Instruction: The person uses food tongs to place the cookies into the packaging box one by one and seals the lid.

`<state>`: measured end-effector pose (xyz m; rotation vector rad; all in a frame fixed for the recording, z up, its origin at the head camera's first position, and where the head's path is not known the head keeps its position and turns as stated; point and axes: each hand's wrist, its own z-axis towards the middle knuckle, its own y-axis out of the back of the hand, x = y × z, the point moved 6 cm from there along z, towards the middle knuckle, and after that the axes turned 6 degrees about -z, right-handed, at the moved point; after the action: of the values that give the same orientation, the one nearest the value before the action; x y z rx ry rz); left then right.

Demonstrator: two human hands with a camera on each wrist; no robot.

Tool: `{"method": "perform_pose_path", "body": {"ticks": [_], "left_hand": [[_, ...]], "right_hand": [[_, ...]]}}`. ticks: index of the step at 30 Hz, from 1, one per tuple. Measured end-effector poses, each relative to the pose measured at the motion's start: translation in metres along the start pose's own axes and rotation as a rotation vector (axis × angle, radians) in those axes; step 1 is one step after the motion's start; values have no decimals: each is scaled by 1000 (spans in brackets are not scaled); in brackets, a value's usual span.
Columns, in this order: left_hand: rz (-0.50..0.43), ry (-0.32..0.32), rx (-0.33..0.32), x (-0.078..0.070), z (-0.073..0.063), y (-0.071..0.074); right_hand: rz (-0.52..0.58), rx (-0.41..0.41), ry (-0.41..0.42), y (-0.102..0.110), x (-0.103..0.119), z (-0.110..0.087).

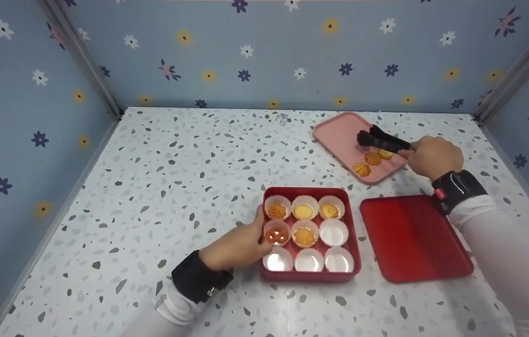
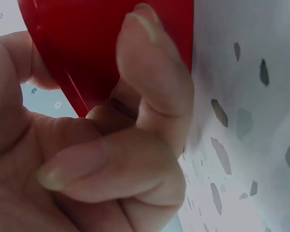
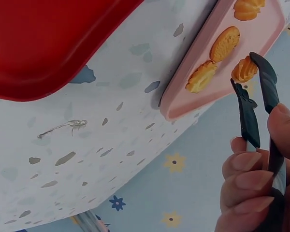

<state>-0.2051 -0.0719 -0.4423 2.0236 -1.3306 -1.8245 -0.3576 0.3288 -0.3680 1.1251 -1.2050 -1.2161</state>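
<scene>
My right hand (image 1: 434, 157) grips black tongs (image 1: 384, 139) over a pink tray (image 1: 339, 128). In the right wrist view the tong tips stand on either side of a swirled cookie (image 3: 244, 70). Close by on the tray lie an oval cookie (image 3: 224, 43), a pale-centred cookie (image 3: 201, 76) and a ridged cookie (image 3: 250, 8). At the middle front, my left hand (image 1: 241, 243) holds the left wall of a red box (image 1: 311, 277), its thumb at the rim. Inside are rows of white paper cups; several hold cookies (image 1: 304, 236), while an empty cup (image 1: 334, 232) sits at the right.
A red lid (image 1: 416, 238) lies right of the box, below my right forearm. The speckled white table (image 1: 175, 164) extends to the left. Blue flowered panels (image 1: 269, 56) stand behind and at both sides.
</scene>
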Motion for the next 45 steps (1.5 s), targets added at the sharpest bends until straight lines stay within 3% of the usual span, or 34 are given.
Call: {"method": "perform_pose_path", "body": {"ticks": [8, 13, 21, 26, 33, 40, 45], "left_hand": [[-20, -10, 4, -2, 0, 1], [-22, 3, 8, 0, -1, -1], [-26, -1, 7, 2, 0, -1], [-20, -8, 3, 2, 0, 0], [-9, -24, 1, 2, 1, 0], [-5, -12, 5, 3, 0, 0], [0, -10, 4, 1, -1, 0]], "right_hand": [[-14, -10, 55, 5, 5, -10], [-37, 2, 84, 24, 14, -24], [-137, -69, 271, 75, 48, -78], [-170, -61, 361, 92, 69, -116], [-201, 8, 416, 93, 88, -153], [-215, -15, 508, 84, 108, -176], [-274, 77, 513, 70, 117, -184]]}}
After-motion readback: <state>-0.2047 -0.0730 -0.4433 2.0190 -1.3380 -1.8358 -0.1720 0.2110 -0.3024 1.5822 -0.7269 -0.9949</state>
